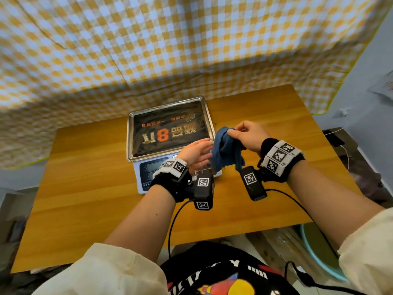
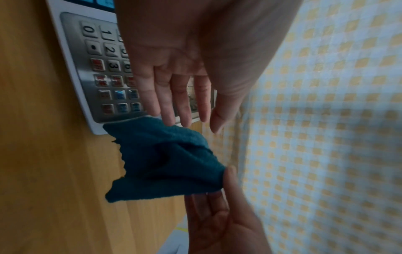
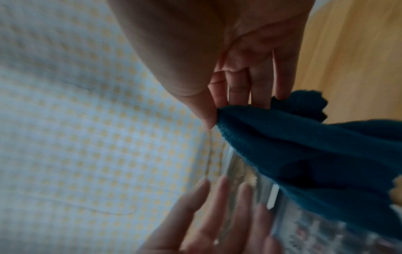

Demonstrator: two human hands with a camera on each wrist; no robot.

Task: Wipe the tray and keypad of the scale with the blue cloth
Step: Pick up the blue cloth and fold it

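Head view, nearest me: both forearms reach over the orange-brown wooden table. My right hand pinches the crumpled dark-blue cloth by its top between thumb and fingertips, so it hangs in the air above the scale's right front corner. My left hand is released, fingers straight and flat beside the cloth, over the grey metal keypad. I judge no wiping is under way; the cloth needs bunching into the palm first. Beyond lies the steel tray with its dark printed sheet.
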